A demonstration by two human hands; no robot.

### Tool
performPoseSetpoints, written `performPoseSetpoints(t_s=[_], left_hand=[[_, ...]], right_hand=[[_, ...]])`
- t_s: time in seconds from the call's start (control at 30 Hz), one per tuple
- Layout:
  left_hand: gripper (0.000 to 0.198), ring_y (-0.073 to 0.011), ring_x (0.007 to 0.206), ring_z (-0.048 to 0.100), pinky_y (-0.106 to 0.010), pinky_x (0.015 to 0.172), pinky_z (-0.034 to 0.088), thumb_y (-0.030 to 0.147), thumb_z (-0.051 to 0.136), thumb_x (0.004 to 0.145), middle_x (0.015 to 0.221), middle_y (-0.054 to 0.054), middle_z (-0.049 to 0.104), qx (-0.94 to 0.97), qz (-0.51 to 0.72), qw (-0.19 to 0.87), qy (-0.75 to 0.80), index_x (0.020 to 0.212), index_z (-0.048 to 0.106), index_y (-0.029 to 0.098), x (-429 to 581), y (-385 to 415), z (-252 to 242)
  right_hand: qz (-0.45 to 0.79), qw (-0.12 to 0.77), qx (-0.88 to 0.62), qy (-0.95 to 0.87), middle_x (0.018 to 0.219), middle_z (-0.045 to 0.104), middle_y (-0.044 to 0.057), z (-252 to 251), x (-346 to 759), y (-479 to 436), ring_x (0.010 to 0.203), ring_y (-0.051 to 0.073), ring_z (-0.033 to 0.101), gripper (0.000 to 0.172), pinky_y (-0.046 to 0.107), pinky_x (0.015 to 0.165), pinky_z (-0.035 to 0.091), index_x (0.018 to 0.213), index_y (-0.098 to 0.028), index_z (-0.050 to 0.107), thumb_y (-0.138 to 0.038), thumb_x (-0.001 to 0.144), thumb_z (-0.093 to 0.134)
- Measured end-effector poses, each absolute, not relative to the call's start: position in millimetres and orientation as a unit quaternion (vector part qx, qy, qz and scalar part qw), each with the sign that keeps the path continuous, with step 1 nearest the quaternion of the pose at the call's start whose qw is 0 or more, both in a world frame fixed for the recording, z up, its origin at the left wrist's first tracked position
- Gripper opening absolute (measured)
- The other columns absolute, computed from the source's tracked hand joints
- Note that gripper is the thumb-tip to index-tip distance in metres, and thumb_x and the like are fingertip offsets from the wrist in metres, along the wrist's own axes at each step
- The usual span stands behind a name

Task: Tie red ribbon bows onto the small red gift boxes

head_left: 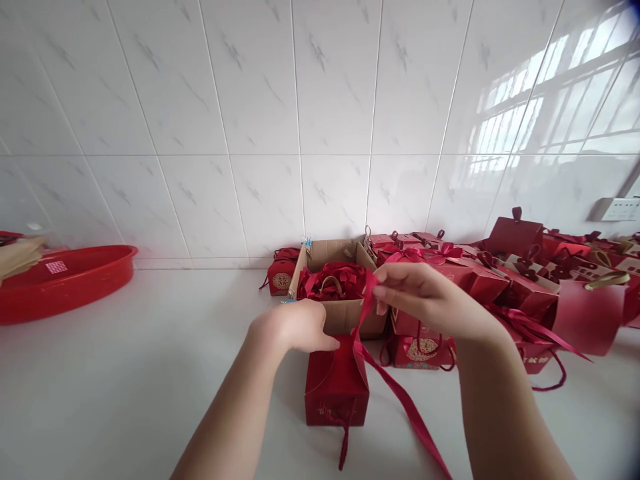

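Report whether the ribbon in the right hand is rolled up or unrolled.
Unrolled: the ribbon runs from the right hand, its tail trailing beside the red box.

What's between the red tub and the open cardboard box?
In the head view, a small gold-emblemed red box stands close beside the cardboard box; from there to the red tub runs pale countertop.

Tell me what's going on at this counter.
A person is working on a small red box with a red ribbon. The right hand pinches the ribbon above the box, and a long tail trails off to the lower right. The left hand is at the box's far top edge, its fingers mostly hidden. Behind stands an open cardboard carton with red contents; many more red boxes crowd the right side.
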State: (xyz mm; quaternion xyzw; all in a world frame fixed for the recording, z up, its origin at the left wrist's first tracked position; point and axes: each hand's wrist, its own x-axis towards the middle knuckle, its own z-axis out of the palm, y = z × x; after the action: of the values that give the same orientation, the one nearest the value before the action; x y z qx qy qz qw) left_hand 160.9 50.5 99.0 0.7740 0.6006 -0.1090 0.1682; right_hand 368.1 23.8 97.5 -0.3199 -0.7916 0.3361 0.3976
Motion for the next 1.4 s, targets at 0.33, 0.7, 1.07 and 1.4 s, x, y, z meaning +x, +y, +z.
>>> performPoseSetpoints(t_s=[0.33, 0.7, 1.07, 1.4], left_hand=[[0.024, -0.0128, 0.049, 0.039, -0.027, 0.042, 0.026, 0.042, 0.061, 0.057, 0.066, 0.000, 0.054, 0.815, -0.125, 0.169, 0.540, 0.061, 0.049, 0.022, 168, 55, 92], [0.020, -0.0181, 0.058, 0.054, -0.027, 0.048, 0.033, 0.037, 0.049, 0.073, 0.066, -0.004, 0.069, 0.805, -0.079, 0.215, 0.547, 0.068, 0.059, 0.021, 139, 65, 96], [0.012, -0.0227, 0.064, 0.062, -0.027, 0.047, 0.032, 0.030, 0.049, 0.070, 0.065, -0.004, 0.069, 0.808, -0.067, 0.225, 0.541, 0.068, 0.057, 0.022, 140, 64, 96], [0.010, -0.0198, 0.062, 0.064, -0.028, 0.057, 0.041, 0.027, 0.044, 0.073, 0.068, 0.000, 0.070, 0.818, -0.062, 0.255, 0.512, 0.070, 0.052, 0.022, 142, 61, 98]], right_hand=[[0.265, 0.721, -0.223, -0.601, 0.080, 0.060, 0.002, 106, 376, 3, 0.068, 0.012, 0.055, 0.015, 0.024, 0.060, 0.047, 0.081, -0.023, 0.065, -0.020, 0.088, 0.052], [0.340, 0.398, -0.394, -0.756, 0.065, 0.050, -0.001, 95, 360, 28, 0.059, 0.011, 0.044, 0.026, 0.023, 0.054, 0.036, 0.072, -0.017, 0.058, -0.036, 0.088, 0.050], [0.231, 0.098, -0.463, -0.850, 0.054, 0.046, -0.002, 55, 314, 66, 0.048, 0.009, 0.035, 0.027, 0.025, 0.044, 0.024, 0.054, -0.018, 0.045, -0.023, 0.080, 0.047], [0.217, 0.099, -0.456, -0.858, 0.054, 0.048, -0.002, 57, 311, 63, 0.047, 0.009, 0.035, 0.023, 0.026, 0.045, 0.023, 0.055, -0.018, 0.045, -0.018, 0.078, 0.044]])
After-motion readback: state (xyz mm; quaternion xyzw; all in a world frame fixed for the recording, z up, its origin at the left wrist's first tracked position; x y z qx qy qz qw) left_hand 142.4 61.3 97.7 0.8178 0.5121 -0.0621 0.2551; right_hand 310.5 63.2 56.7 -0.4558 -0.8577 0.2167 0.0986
